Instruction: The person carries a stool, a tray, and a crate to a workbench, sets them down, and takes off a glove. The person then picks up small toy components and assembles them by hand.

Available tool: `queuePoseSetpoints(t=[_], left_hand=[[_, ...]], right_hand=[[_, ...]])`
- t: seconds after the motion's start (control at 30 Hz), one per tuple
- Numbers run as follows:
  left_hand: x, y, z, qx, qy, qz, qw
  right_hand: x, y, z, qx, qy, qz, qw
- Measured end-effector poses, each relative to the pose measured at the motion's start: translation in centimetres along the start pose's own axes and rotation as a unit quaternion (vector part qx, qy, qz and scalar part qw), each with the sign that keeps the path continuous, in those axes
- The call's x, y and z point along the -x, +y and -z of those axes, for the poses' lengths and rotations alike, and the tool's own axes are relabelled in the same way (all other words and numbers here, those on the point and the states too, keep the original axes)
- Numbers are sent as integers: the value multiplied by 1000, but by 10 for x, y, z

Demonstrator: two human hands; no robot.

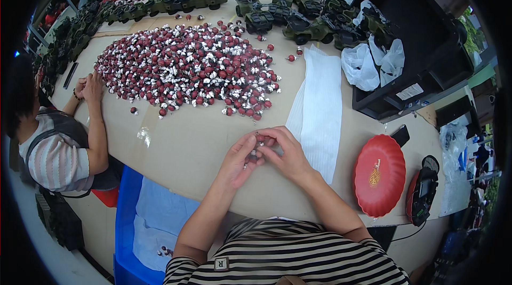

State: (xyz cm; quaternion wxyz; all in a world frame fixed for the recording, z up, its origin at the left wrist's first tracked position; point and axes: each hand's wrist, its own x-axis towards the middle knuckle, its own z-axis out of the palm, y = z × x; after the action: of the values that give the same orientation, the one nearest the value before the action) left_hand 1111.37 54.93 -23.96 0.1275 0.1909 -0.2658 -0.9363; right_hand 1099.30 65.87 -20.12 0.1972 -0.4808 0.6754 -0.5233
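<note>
Over the near part of the table, my left hand [238, 161] is curled closed around a few small red-and-silver ball-shaped pieces [253, 156]. The fingers of my right hand [288, 153] pinch at the same pieces, and its fingertips meet those of the left. Exactly how each piece sits between the fingers is partly hidden. Beyond my hands lies a large heap of similar pieces [186, 69], dark red balls with shiny silver parts. A few of them have strayed off the heap's edges.
Right of my hands lie a white ribbed sheet [319, 109], a red scalloped tray [378, 175] and a black phone [400, 135]. A black crate [421, 77] stands behind. Green toy vehicles [314, 26] line the far side. At left, a co-worker's hands [90, 86] touch the heap; a blue bin [125, 215] stands below.
</note>
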Motion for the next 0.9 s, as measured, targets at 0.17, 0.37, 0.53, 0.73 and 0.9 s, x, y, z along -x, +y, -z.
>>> queuePoseSetpoints(t=[0.17, 0.37, 0.53, 0.73, 0.9], left_hand=[[0, -2, 0, -8, -4, -9, 1000], [1, -1, -1, -19, -6, -11, 1000], [2, -1, -3, -19, -9, -13, 1000], [5, -1, -7, -38, -8, -14, 999], [4, -4, -7, -50, 3, -26, 998]], right_hand=[[2, -1, 0, 4, 7, 9, 1000], [6, -1, 0, 5, 15, 13, 1000], [9, -2, 0, 7, 9, 12, 1000], [12, -1, 0, 13, 35, 23, 999], [15, 5, -1, 12, 39, 15, 999]])
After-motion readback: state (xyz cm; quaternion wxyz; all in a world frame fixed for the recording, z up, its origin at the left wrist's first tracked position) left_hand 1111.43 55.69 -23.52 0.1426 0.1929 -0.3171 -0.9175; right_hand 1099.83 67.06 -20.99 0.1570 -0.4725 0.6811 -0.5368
